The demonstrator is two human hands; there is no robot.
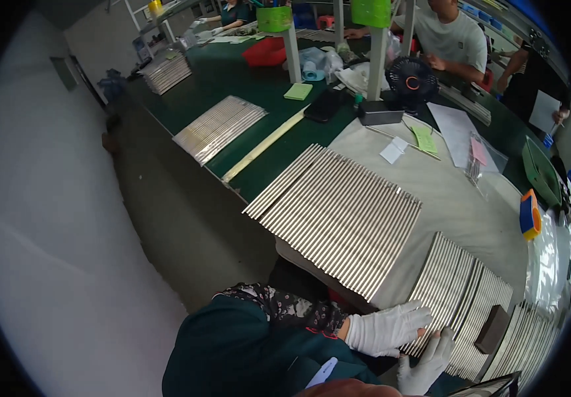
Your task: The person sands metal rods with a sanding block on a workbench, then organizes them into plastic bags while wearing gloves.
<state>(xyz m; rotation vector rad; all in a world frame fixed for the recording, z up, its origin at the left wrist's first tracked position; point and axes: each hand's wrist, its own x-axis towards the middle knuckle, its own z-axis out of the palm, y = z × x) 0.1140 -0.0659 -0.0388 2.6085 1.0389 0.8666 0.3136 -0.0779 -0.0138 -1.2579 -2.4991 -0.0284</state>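
My left hand point(386, 329), in a white glove with bare fingertips, reaches over the near left edge of a row of thin silvery metal rods point(460, 278). Its fingers are stretched out, and the fingertips touch the rods. Just to the right and nearer, my right hand point(427, 364), gloved alike, rests its spread fingers on the same row's near end. Neither hand visibly grips a rod. A dark brown block point(491, 329) lies on the rods to the right of my right hand. Further left, a wider row of similar rods point(341, 215) lies side by side on pale cloth.
More rods point(523, 341) lie at the right. Beyond the big row are a yellow strip point(265, 145), bagged rods point(222, 128), a black phone point(324, 106) and a small fan point(412, 83). An orange-blue tape dispenser point(530, 215) stands right. Other people sit across the table.
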